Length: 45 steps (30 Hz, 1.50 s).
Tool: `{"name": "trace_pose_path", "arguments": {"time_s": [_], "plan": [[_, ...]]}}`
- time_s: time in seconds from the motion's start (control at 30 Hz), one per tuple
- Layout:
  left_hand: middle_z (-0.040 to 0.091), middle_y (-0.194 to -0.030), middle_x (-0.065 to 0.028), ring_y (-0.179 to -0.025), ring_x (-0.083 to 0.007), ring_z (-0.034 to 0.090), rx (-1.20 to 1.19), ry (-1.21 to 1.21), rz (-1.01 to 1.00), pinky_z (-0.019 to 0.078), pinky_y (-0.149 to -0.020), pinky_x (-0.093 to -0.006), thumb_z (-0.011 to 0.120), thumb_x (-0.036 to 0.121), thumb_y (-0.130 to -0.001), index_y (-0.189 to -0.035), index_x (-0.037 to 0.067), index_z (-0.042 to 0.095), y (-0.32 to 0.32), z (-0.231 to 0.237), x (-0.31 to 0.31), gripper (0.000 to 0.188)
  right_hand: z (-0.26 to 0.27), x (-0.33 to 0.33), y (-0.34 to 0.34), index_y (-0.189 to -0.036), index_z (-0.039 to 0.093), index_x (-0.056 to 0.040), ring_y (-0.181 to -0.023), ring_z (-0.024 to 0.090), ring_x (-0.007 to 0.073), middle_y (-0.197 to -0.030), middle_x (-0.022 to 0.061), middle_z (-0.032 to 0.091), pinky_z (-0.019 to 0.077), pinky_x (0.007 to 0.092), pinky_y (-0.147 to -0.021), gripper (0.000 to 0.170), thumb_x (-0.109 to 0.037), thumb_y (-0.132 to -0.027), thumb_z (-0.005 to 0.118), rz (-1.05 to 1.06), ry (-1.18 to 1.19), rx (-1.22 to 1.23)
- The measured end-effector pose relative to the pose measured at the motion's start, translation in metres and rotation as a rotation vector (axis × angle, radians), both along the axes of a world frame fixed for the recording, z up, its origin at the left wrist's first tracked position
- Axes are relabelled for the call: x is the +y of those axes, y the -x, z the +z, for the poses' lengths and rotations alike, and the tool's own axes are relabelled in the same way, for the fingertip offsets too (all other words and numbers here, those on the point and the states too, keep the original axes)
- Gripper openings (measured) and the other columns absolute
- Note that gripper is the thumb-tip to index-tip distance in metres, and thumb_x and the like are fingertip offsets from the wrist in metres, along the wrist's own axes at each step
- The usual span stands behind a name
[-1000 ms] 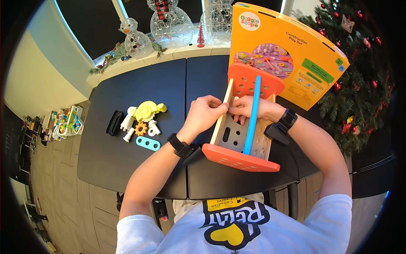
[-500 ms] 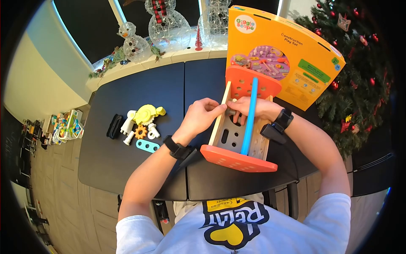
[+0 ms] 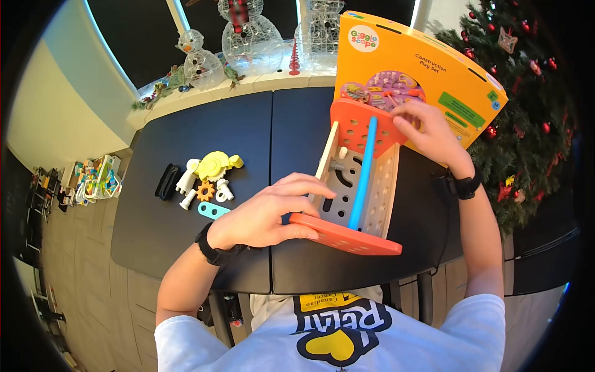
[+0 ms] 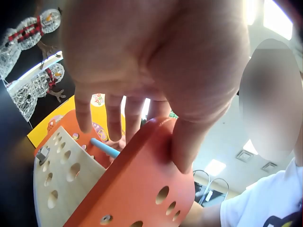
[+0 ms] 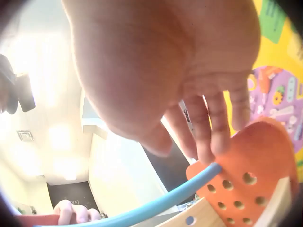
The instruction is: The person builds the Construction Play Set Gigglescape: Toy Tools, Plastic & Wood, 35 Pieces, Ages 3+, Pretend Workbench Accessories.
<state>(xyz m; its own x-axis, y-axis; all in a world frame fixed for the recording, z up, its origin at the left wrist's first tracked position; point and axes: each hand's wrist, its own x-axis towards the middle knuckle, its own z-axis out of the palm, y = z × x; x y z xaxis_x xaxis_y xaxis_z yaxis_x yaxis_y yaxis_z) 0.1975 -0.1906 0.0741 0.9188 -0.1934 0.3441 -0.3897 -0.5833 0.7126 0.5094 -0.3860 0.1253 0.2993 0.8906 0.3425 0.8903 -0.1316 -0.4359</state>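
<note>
My left hand (image 3: 266,214) grips the near red panel (image 3: 359,240) of the toy workbench (image 3: 379,192) on the table (image 3: 155,242); my right hand (image 3: 434,136) is loosely open at the far panel (image 3: 356,113). Stiff, probably light (smooth paint may slip), it's best held by both ends.

Looks like smooth painted wood on the red end panels (image 3: 347,237), with a soft sheen along the rounded edge. Shows pale, matt, unpainted wood on the perforated side board (image 4: 66,177). Shines dully like metal at the small screw (image 4: 107,219). Looks smooth and faintly glossy on the blue bar (image 3: 364,173), like printed card on the yellow box (image 3: 427,71), smooth and matt on the black tabletop (image 3: 204,127), like soft cloth on the white shirt (image 3: 260,341), and like open wire mesh on the snowmen (image 3: 251,43).
</note>
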Motion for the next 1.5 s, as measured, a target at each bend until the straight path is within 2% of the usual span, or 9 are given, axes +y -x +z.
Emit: {"name": "trace_pose_path", "arguments": {"time_s": [0.23,0.4,0.6,0.73,0.9,1.03,1.13,1.27,1.5], "plan": [[0.065,-0.135,-0.0142,-0.123,-0.0311,0.059,0.060,0.025,0.174,0.0470,-0.103,-0.0430,0.081,0.017,-0.089,-0.102,0.003,0.071,0.023,0.005,0.034,0.021,-0.059,0.001,-0.022,-0.121,0.068,0.0017,-0.093,0.070,0.0254,-0.103,0.0193,0.074,0.0535,0.0362,-0.082,0.050,-0.043,-0.109,0.050,-0.096,-0.204,0.199],[0.067,-0.130,-0.0109,-0.117,-0.0223,0.064,0.042,0.324,0.449,0.0503,-0.102,-0.0368,0.078,0.011,-0.092,-0.122,0.003,0.065,0.034,-0.018,0.070,0.034,-0.063,-0.005,-0.021,-0.124,0.069,0.0031,-0.095,0.071,0.0251,-0.108,0.0205,0.075,0.0547,0.0356,-0.083,0.068,-0.055,-0.111,0.036,-0.156,0.051,0.578],[0.074,-0.114,-0.0134,-0.093,-0.0213,0.073,0.381,0.587,0.880,0.0582,-0.086,-0.0328,0.050,0.055,-0.108,-0.131,0.002,0.064,0.035,-0.026,0.078,0.059,-0.051,-0.001,-0.003,-0.134,0.064,-0.0020,-0.089,0.073,0.0200,-0.112,0.0179,0.074,0.0598,0.0307,-0.068,0.078,-0.067,-0.107,0.030,-0.224,0.298,0.892],[0.071,-0.121,-0.0212,-0.097,-0.0307,0.075,0.685,0.558,0.863,0.0635,-0.078,-0.0399,0.022,0.080,-0.100,-0.142,0.006,0.057,0.021,-0.033,0.070,0.092,-0.082,0.014,-0.014,-0.142,0.057,-0.0057,-0.093,0.074,0.0203,-0.122,0.0169,0.071,0.0610,0.0308,-0.059,0.083,-0.073,-0.104,0.027,-0.127,0.296,0.925],[0.071,-0.109,-0.0054,-0.089,-0.0133,0.071,0.685,0.751,0.778,0.0575,-0.063,-0.0303,0.030,0.070,-0.107,-0.129,0.013,0.061,0.008,-0.021,0.062,0.069,-0.091,0.028,-0.016,-0.150,0.048,-0.0101,-0.101,0.072,0.0216,-0.132,0.0166,0.065,0.0618,0.0341,-0.067,0.080,-0.073,-0.105,0.026,0.018,0.222,1.010],[0.069,-0.127,-0.0142,-0.105,-0.0274,0.074,0.645,0.664,0.783,0.0609,-0.093,-0.0408,0.026,0.074,-0.105,-0.146,0.009,0.055,0.014,-0.014,0.072,0.083,-0.080,0.019,-0.013,-0.153,0.045,-0.0114,-0.109,0.069,0.0223,-0.135,0.0152,0.063,0.0609,0.0395,-0.079,0.078,-0.070,-0.107,0.024,0.019,0.171,1.012],[0.068,-0.132,-0.0133,-0.107,-0.0261,0.073,0.317,0.757,0.730,0.0602,-0.092,-0.0393,0.032,0.068,-0.107,-0.144,0.006,0.058,0.019,-0.003,0.067,0.077,-0.053,0.008,0.016,-0.155,0.045,-0.0131,-0.118,0.065,0.0229,-0.139,0.0135,0.061,0.0589,0.0446,-0.088,0.075,-0.068,-0.108,0.023,-0.005,0.024,1.091],[0.061,-0.143,-0.0129,-0.132,-0.0224,0.058,0.106,0.992,0.568,0.0457,-0.111,-0.0386,0.038,0.057,-0.110,-0.152,-0.003,0.047,0.016,0.008,0.058,0.073,-0.046,0.007,0.032,-0.157,0.041,-0.0070,-0.136,0.053,0.0217,-0.150,0.0118,0.054,0.0461,0.0392,-0.110,0.073,-0.062,-0.110,0.033,0.133,-0.240,1.290],[0.057,-0.150,-0.0114,-0.133,-0.0195,0.056,-0.064,0.881,0.501,0.0416,-0.115,-0.0372,0.072,0.011,-0.094,-0.159,-0.002,0.039,0.015,-0.013,0.058,0.074,-0.078,0.003,0.020,-0.165,0.021,-0.0011,-0.146,0.043,0.0231,-0.160,0.0130,0.042,0.0364,0.0388,-0.119,0.085,-0.027,-0.099,0.068,0.396,-0.260,1.171]]}}
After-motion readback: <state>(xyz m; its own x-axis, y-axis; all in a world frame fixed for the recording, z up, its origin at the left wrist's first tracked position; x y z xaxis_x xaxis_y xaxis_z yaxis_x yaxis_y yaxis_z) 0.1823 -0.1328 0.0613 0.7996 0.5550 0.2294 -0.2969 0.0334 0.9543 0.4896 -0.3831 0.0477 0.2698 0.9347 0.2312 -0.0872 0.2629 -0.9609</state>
